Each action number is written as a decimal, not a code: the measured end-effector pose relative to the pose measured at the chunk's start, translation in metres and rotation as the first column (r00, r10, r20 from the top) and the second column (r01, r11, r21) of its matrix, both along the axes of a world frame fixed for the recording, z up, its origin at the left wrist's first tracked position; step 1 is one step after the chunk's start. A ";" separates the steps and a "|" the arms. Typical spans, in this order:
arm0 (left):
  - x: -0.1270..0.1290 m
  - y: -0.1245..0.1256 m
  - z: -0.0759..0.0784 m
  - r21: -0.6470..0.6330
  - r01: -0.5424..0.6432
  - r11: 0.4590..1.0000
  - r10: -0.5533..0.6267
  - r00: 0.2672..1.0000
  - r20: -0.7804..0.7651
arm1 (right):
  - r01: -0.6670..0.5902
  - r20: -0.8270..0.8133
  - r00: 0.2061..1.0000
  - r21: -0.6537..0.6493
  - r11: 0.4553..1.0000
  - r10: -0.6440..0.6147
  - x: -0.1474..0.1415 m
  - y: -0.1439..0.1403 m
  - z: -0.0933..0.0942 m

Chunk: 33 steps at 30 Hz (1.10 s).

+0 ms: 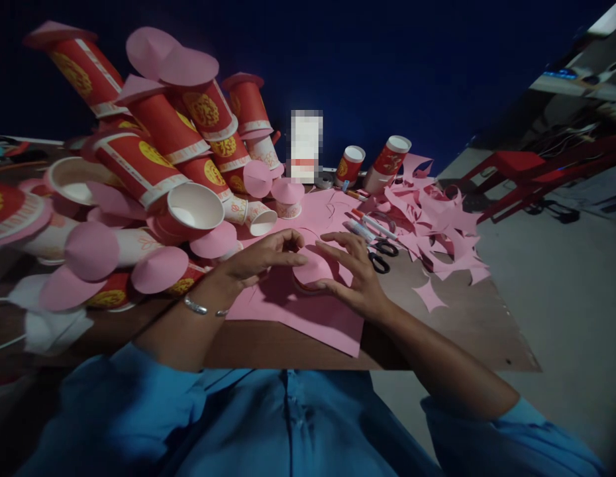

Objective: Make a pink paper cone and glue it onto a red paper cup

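A pink paper cone (pixel 314 266) sits over a paper cup (pixel 308 289), of which only a little of the rim and side shows below it. My left hand (pixel 268 255) has its thumb on the cone's left side and its fingers curled at the far edge. From the right, my right hand (pixel 355 275) curves around the same cone, thumb at the near edge and fingertips at the far edge. Under both hands lie pink paper sheets (pixel 338 331).
Many red and white cups with pink cones (pixel 154 126) are piled at left. Pink paper scraps (pixel 437 218) heap at right, beside black-handled scissors (pixel 382 255) and pens (pixel 372 224). Two cup stacks (pixel 348 169) and a blurred-out phone-like object (pixel 307 146) stand at the back.
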<state>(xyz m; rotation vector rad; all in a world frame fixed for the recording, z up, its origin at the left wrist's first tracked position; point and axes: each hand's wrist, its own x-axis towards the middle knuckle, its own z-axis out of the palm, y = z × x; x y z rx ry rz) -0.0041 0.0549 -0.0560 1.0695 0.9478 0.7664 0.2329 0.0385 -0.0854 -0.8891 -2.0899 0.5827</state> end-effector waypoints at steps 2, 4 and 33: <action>-0.002 0.000 0.002 0.011 0.036 0.999 -0.035 0.999 -0.035 | 0.002 -0.001 1.000 0.003 1.000 -0.002 -0.001 -0.001 0.000; -0.004 0.000 0.002 0.024 0.078 0.997 -0.076 0.994 -0.083 | -0.003 0.002 1.000 0.001 1.000 0.003 -0.002 -0.002 0.001; -0.004 0.001 0.001 0.035 0.101 0.994 -0.097 0.988 -0.117 | -0.004 -0.010 1.000 0.004 1.000 0.004 -0.011 -0.009 0.002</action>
